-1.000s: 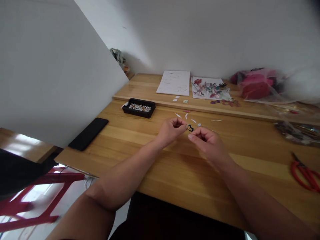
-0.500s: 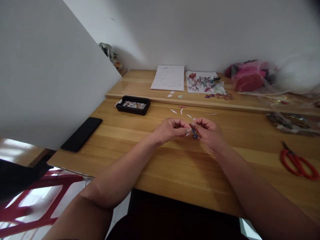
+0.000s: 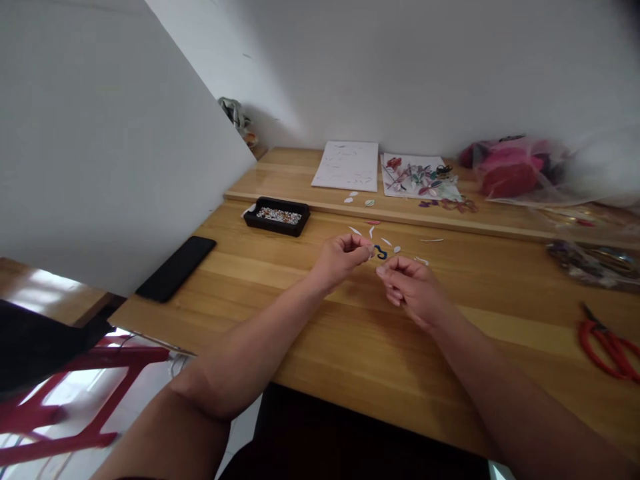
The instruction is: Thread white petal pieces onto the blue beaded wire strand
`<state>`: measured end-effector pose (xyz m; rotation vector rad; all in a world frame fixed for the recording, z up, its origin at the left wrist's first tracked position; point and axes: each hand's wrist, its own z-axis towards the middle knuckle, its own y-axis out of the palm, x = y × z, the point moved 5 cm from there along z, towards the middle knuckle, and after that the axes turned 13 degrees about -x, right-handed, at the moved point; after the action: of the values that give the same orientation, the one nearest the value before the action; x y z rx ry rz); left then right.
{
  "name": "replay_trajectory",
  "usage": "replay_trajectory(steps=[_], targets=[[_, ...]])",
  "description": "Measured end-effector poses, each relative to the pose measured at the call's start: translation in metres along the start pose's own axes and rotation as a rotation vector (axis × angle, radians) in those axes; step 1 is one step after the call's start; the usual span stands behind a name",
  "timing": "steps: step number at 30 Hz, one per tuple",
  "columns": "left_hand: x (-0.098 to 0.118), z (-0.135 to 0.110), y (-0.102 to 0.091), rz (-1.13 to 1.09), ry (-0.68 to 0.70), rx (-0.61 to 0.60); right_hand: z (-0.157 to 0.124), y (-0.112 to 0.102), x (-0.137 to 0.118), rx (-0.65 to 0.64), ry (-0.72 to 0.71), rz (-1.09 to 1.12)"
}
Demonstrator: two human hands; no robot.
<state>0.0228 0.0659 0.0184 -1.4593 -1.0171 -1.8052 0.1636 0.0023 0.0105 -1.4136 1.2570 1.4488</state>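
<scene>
My left hand (image 3: 341, 255) is pinched, thumb against fingertips, on one end of a small dark blue curled strip (image 3: 381, 253) held just above the wooden desk (image 3: 350, 333). My right hand (image 3: 411, 288) sits a little lower and to the right, fingers curled in; whether anything lies in them is hidden. Several small white and pale petal-shaped paper scraps (image 3: 371, 232) lie on the desk just beyond both hands.
A black tray of beads (image 3: 278, 216) and a black phone (image 3: 177, 268) lie at the left. Two paper sheets (image 3: 347, 165) rest on the raised back shelf, one with coloured flower pieces (image 3: 419, 177). Plastic bags (image 3: 510, 168) sit at the back right, red scissors (image 3: 608, 343) at the right edge.
My hands were pressed together around the blue strip half a second ago. Now they have parted: the right hand has drawn back and down, and the strip stays at my left fingertips.
</scene>
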Motion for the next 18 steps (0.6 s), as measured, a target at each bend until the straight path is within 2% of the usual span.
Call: replay_trajectory(steps=[3,6,8,10,13,18], targets=[[0.002,0.0,0.0,0.155,0.015,-0.011,-0.006,-0.001,-0.017,0.054,-0.125,-0.282],[0.001,-0.002,0.007,0.274,-0.028,-0.114,-0.013,-0.004,-0.033,0.125,-0.238,-0.52],[0.0,-0.005,0.014,0.3,-0.048,-0.198,-0.014,-0.008,-0.039,0.162,-0.274,-0.57],[0.001,-0.008,0.019,0.268,-0.06,-0.269,-0.012,-0.014,-0.039,0.194,-0.278,-0.552],[0.002,-0.01,0.023,0.156,-0.087,-0.334,-0.005,-0.022,-0.032,0.202,-0.23,-0.409],[-0.001,-0.008,0.019,-0.052,-0.134,-0.306,0.004,-0.02,-0.012,0.115,-0.056,-0.005]])
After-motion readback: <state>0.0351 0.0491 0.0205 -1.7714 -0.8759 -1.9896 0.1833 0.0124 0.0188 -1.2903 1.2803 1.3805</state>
